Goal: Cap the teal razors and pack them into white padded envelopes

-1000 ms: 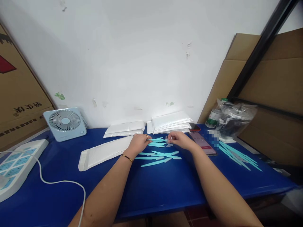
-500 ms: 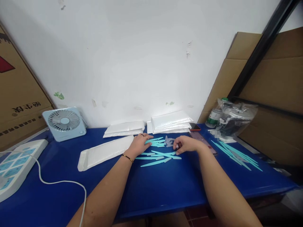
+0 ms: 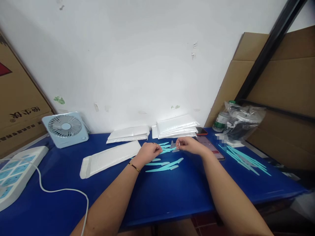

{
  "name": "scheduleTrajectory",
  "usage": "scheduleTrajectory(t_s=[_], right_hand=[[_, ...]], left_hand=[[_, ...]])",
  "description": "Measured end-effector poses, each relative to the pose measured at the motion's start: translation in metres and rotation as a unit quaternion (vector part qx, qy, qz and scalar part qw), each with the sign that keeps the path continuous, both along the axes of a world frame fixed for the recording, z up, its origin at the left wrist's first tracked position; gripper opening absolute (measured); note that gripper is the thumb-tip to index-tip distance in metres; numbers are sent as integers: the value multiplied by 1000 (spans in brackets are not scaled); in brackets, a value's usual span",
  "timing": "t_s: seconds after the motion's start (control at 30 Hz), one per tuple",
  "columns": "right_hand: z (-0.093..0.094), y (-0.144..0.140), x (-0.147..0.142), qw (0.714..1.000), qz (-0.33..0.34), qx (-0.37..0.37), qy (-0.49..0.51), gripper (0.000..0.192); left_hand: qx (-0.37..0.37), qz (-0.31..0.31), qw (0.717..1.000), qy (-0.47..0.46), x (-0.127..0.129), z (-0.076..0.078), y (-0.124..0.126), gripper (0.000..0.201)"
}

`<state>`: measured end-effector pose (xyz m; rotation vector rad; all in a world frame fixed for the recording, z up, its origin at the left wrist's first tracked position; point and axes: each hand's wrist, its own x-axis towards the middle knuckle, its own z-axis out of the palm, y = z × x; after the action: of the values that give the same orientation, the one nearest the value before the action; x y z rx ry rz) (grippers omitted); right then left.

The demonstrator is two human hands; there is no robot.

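My left hand [image 3: 149, 153] is closed in a pinch on one end of a turquoise eyebrow razor [image 3: 169, 150]. At its other end, the thumb and fingers of my right hand [image 3: 189, 145] are pinched together. Behind it, more turquoise razors [image 3: 164, 144] and small translucent grey pieces [image 3: 175, 150] lie on the blue table, partly hidden by my hands. Nearer to me are several loose razors [image 3: 162, 168], some crossing one another. A white padded mailer [image 3: 108, 159] lies flat to the left of my left hand.
White mailers are stacked [image 3: 176, 126] by the wall, with another pile [image 3: 128, 133] beside them. A phone [image 3: 211, 149] lies right of my hand. Farther right are a razor bundle [image 3: 244, 160], a bottle [image 3: 220, 122] and a plastic bag [image 3: 243, 123]. Left: a fan [image 3: 66, 129], power strip [image 3: 22, 177] and white cable [image 3: 61, 189].
My right hand has lifted slightly from the loose razors, and one razor from the crossed pile is now held between both hands. My left fingers have gone from spread to pinched.
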<state>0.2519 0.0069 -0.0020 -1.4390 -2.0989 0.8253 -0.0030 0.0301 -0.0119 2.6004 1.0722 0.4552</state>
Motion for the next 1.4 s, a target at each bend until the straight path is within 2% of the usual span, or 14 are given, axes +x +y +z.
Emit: scheduleTrajectory(t_s=[0.1, 0.2, 0.3, 0.43, 0.5, 0.63, 0.73, 0.83, 0.93, 1.03, 1.17, 1.27, 1.4], right_hand=[[-5, 5, 0, 1000, -7, 9, 9, 18], [-11, 10, 2, 1000, -11, 8, 16, 19], [-15, 15, 7, 999, -38, 17, 15, 20], [-10, 13, 14, 995, -79, 56, -4, 28], [-5, 8, 14, 998, -42, 50, -20, 30], [0, 1, 9, 993, 71, -46, -80, 29], [0, 0, 4, 985, 102, -72, -121, 19], [4, -2, 2, 985, 111, -70, -116, 12], [8, -6, 1, 993, 90, -45, -64, 14], [6, -4, 0, 998, 54, -23, 1, 16], [-4, 4, 2, 999, 15, -27, 24, 16], [-13, 12, 6, 1000, -19, -3, 22, 16], [-18, 18, 11, 994, -92, 49, -7, 21]], left_hand=[[7, 19, 1000, -2, -1, 3, 2, 25], [46, 54, 997, 16, -4, 5, 5, 24], [67, 89, 993, 36, -9, 3, 11, 24], [58, 118, 991, 32, -16, -2, 17, 23], [46, 117, 992, 18, -18, -1, 17, 27], [20, 84, 996, -10, -15, 4, 11, 25], [12, 48, 998, -30, -9, 8, 2, 29], [-4, 2, 1000, -27, -3, 11, -8, 36], [-30, -41, 999, -9, 1, 11, -14, 38], [-22, -44, 999, 8, 3, 10, -15, 30], [53, 7, 997, 55, 1, 8, -7, 23], [108, 60, 988, 91, -4, 9, 1, 25], [83, 103, 989, 60, -19, 14, 9, 19]])
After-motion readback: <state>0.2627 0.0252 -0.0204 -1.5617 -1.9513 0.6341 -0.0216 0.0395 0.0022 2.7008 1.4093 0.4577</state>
